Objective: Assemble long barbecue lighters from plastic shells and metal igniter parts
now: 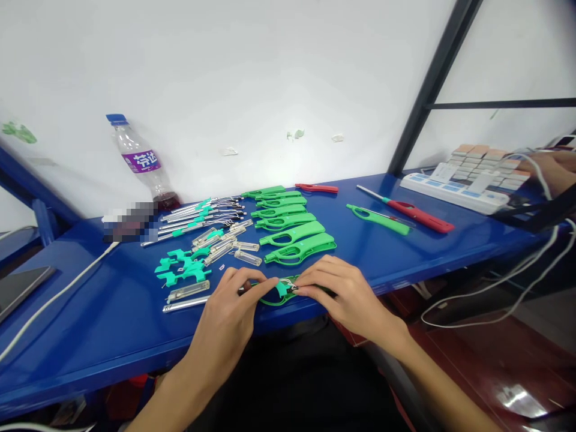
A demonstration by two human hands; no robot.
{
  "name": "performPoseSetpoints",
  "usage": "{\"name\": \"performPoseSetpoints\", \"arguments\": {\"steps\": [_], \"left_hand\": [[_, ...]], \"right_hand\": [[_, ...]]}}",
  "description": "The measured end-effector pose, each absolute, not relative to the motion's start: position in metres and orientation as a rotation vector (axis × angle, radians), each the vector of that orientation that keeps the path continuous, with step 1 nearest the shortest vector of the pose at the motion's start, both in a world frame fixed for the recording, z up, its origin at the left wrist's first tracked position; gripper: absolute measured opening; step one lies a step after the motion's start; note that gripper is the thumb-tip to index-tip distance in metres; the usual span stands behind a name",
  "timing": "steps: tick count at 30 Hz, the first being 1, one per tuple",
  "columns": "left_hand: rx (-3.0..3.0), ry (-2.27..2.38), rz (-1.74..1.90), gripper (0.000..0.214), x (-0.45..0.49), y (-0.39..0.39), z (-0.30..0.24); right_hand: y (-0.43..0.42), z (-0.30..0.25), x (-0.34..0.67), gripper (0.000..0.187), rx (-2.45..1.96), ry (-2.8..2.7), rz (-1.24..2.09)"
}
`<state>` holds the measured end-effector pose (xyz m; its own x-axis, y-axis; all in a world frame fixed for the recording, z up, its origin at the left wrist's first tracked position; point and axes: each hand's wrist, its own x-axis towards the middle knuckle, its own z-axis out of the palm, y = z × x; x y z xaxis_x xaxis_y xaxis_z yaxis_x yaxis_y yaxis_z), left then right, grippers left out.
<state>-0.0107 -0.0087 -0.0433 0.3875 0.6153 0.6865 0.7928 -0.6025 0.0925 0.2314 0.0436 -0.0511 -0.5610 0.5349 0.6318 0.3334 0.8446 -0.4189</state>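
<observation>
We find the green casing [275, 304] at the blue table's [112, 306] near edge. The right hand [342, 291] pinches the white wires [288, 281]; the left hand's [230, 306] grip we cannot tell. We judge the trigger [282, 289] is being fitted; next calls for neat wire-tucking.

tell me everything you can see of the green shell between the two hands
The green shell looks like plastic, with a curved rim showing beside the left fingertips. It lies roughly crosswise in the view at the near edge of the blue table. A teal piece and thin white wires show at its middle. The left hand and right hand close in from either side, hiding much of it.
</observation>
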Motion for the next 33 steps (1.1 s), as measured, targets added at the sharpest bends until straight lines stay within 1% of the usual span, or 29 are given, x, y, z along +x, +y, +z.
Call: {"name": "performPoseSetpoints", "arguments": {"steps": [6, 11, 16, 24, 33], "left_hand": [[-2.419, -1.252, -1.034, 0.045, -0.012, -0.008, -0.042], [-2.508, -1.335, -0.997, 0.034, -0.009, -0.014, -0.039], [-2.538, -1.395, -0.973, 0.029, -0.006, -0.02, -0.038], [-2.529, -1.378, -1.01, 0.027, -0.005, -0.018, -0.041], [-2.505, -1.384, -0.967, 0.026, -0.004, -0.02, -0.04]], "right_hand": [[0.043, -0.051, 0.231, 0.009, -0.591, -2.202, 0.335], [0.043, -0.051, 0.23, 0.005, -0.617, -2.141, 0.34], [0.044, -0.052, 0.23, 0.008, -0.627, -2.131, 0.328], [0.039, -0.053, 0.233, 0.014, -0.627, -2.291, 0.095], [0.036, -0.051, 0.233, 0.016, -0.655, -2.329, -0.016]]}}
